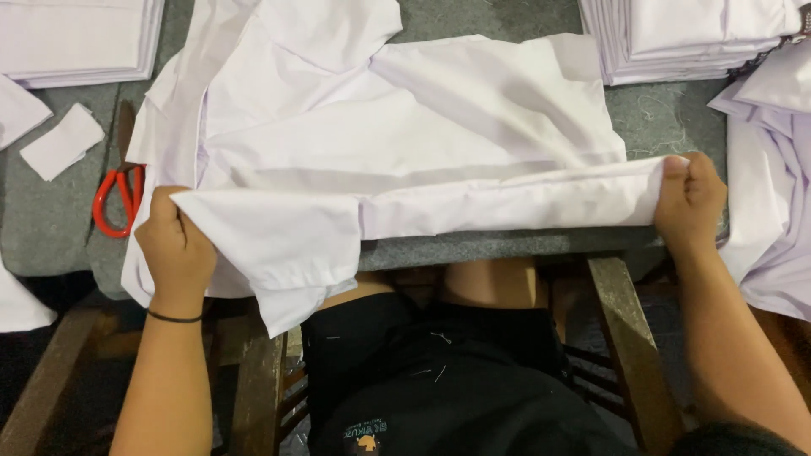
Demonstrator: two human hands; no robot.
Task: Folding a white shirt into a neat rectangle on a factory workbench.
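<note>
We see the left hand squeezing one end of the white shirt, and the right hand pinching the other end tight. The shirt lies spread on the grey table. Red scissors sit just beside it, maybe partly under the cloth.
</note>
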